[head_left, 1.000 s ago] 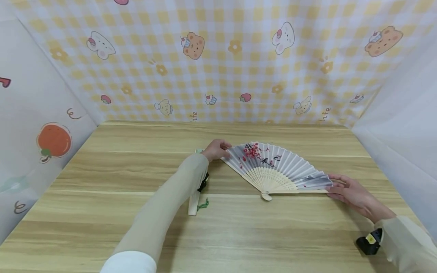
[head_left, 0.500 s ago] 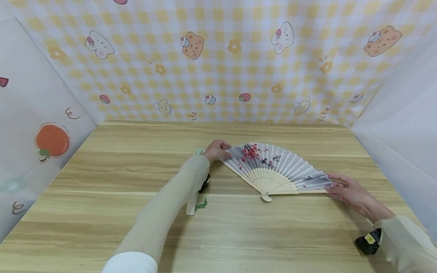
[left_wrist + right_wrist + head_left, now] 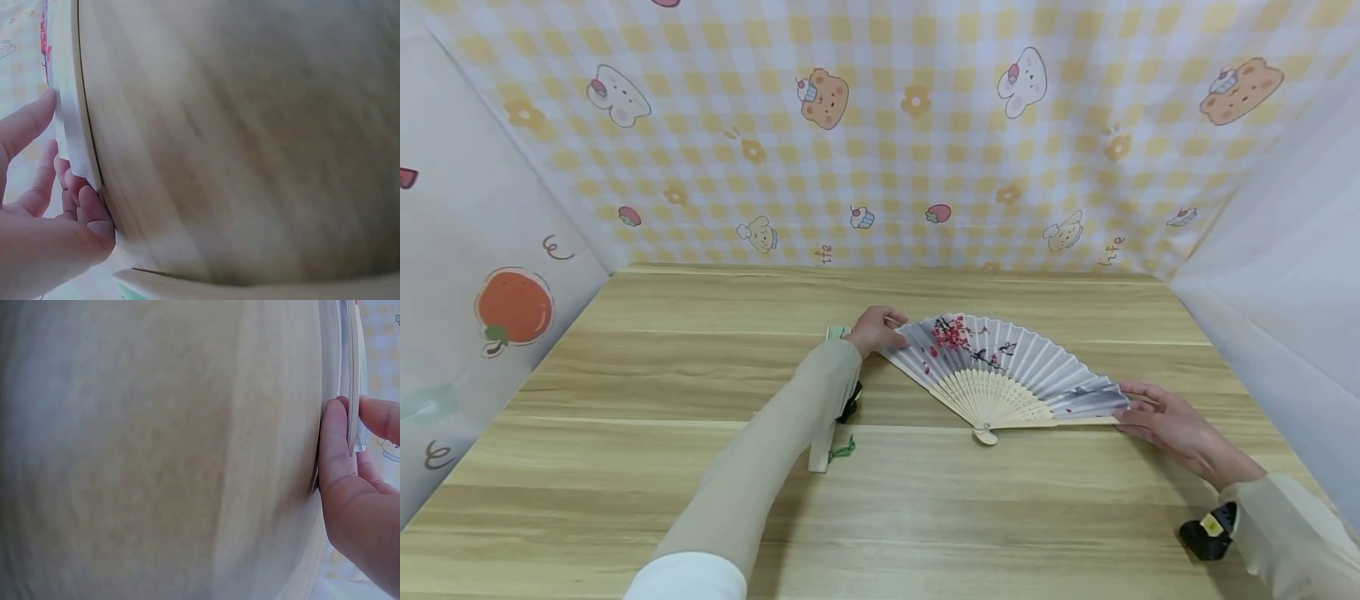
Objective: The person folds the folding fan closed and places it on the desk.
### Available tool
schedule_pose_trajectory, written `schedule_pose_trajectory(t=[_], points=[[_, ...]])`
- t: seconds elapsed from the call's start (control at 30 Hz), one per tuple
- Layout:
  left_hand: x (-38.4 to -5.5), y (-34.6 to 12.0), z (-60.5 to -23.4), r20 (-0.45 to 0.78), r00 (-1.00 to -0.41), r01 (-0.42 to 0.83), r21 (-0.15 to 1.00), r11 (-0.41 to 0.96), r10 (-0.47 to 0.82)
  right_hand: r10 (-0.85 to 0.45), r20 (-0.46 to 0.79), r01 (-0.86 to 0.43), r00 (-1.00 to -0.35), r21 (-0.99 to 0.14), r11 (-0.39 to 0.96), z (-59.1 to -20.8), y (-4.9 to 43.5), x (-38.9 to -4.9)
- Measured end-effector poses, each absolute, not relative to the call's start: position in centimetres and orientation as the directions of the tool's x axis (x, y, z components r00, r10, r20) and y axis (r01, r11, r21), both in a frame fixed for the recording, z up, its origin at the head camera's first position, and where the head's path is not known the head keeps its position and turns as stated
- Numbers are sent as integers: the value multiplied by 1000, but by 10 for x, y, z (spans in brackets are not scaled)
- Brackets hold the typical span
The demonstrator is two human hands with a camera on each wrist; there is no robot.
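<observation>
A folding fan lies spread on the wooden table, its pale leaf printed with red blossoms, dark twigs and birds. Its pivot end points toward me. At the fan's left edge, my left hand holds the outer guard; in the left wrist view the fingers bend around its tip. My right hand pinches the right guard, and the right wrist view has fingers on both sides of the guard. Under the left forearm, a slim pale strip with a green cord is mostly hidden.
The wooden table reaches back to a yellow checked cloth with cartoon prints. White cloth walls stand at both sides. A black wrist device sits at the right sleeve.
Both hands keep their places at the fan's two edges, and the fan stays spread. Only a very slight shift of the head view shows.
</observation>
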State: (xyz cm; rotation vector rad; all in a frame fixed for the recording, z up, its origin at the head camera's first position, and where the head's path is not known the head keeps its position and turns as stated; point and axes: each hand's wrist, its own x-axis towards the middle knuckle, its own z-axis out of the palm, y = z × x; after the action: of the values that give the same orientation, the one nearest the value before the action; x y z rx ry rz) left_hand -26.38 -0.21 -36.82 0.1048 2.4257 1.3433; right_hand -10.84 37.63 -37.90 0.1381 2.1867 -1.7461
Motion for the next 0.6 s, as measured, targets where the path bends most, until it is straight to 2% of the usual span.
schedule_pose_trajectory(t=[0.6], points=[[-263,-4,-369,-234,-942,-77,850,521,242,-139,-323,280,-936,-924,262,-377,380,-105]])
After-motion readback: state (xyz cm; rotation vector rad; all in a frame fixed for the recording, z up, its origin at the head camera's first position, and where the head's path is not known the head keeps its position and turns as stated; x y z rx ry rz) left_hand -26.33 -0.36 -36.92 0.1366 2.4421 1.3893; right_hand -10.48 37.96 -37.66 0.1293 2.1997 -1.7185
